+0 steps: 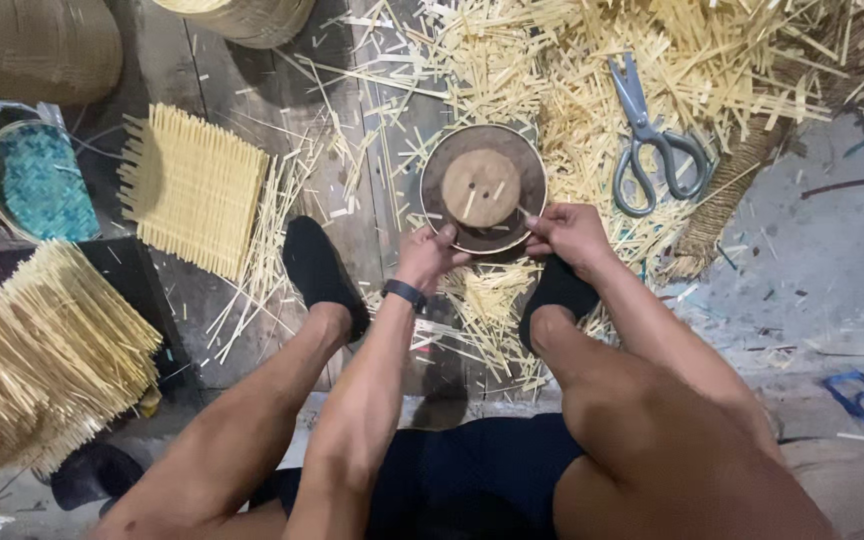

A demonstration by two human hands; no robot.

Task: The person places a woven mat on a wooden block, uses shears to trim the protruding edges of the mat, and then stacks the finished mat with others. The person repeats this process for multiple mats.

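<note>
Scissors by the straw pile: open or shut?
Shut. The scissors lie flat on the straw with blades together and both handle loops side by side, untouched by either hand.

You're sitting in a basket-weaving workshop: split bamboo strips (572, 90) litter the plank floor (202, 80), beside scissors (652, 140), a woven mat (192, 185) and finished baskets (37, 180)

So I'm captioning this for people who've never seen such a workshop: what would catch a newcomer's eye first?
First, the round dark wooden disc at centre, gripped at its lower rim by the left hand and the right hand. Around it lies a wide litter of pale bamboo strips, with grey scissors on top at upper right. At left sit a square woven mat and a bundle of sticks.
</note>
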